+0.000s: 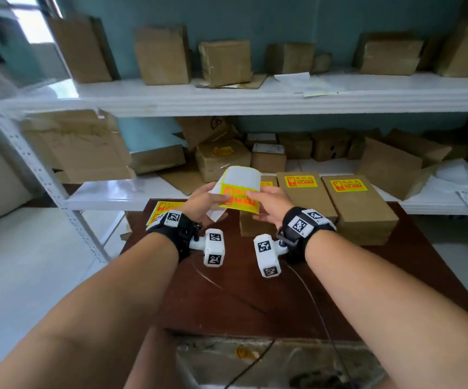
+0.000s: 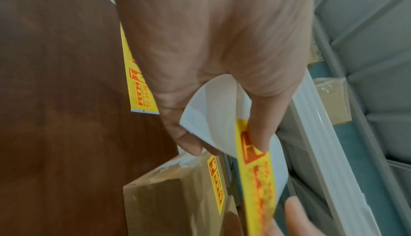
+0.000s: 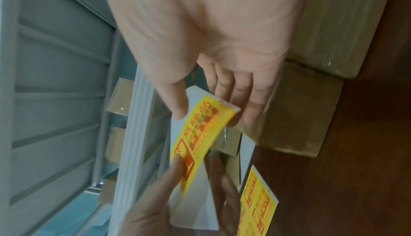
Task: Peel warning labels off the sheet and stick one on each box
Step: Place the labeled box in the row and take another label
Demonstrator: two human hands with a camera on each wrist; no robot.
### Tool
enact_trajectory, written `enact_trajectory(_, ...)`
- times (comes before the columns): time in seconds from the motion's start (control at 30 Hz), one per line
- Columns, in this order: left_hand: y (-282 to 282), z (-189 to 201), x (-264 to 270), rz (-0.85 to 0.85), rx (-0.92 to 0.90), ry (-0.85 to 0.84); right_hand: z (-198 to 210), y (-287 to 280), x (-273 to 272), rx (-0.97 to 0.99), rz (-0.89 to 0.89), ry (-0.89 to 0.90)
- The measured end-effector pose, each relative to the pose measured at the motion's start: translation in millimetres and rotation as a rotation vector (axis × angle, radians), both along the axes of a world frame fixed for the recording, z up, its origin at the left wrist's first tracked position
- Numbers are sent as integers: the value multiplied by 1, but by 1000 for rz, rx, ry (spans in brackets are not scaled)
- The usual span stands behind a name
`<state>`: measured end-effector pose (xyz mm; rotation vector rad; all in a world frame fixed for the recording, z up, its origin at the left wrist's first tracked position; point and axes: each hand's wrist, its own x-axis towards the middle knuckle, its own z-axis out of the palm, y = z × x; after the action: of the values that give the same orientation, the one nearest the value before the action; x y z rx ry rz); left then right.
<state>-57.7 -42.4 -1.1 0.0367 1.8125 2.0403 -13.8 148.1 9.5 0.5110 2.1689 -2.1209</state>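
A white backing sheet (image 1: 241, 175) carrying a yellow warning label (image 1: 238, 202) is held above the brown table. My left hand (image 1: 224, 197) pinches its left end, thumb on the label (image 2: 255, 169) and fingers behind. My right hand (image 1: 255, 196) takes the label's right end (image 3: 211, 116), thumb on top and fingers (image 3: 251, 109) behind the sheet. Two cardboard boxes (image 1: 306, 197) (image 1: 362, 211) on the table each bear a yellow label. A smaller labelled box (image 1: 255, 227) sits under my hands; its label (image 2: 215, 178) shows in the left wrist view.
Another sheet of yellow labels (image 1: 162, 209) lies at the table's far left corner. White metal shelves (image 1: 227, 99) behind the table hold several cardboard boxes. The dark brown table (image 1: 241, 290) has a cable running across it.
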Motion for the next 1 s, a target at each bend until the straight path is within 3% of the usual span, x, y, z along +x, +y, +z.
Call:
enact_trajectory(0.2,-51,-4,12,82,256,-283,-14,-38,-4,78,-59,72)
enact_trajectory(0.27,-70,-8,7,161,252,-307,-20,-48,-6,81,-58,71)
enact_trajectory(0.37,-103,-21,-12,276,23,-237,-27,-66,-16,117,-42,63)
enact_trajectory(0.5,-138,-40,-36,208,-261,-57,-42,-94,-42,163,-21,6)
enact_trajectory(0.6,-150,-49,-54,280,-323,-3,-54,-109,-62,197,-30,-35)
enact_trajectory(0.73,-161,-68,-86,284,-244,-17,-78,-124,-87,288,-60,-102)
enact_trajectory(0.87,-161,-92,-101,363,-629,62,-105,-129,-110,350,-40,-218)
enact_trajectory(1.0,-161,-111,-102,239,-1069,90,-117,-132,-121,515,61,-246)
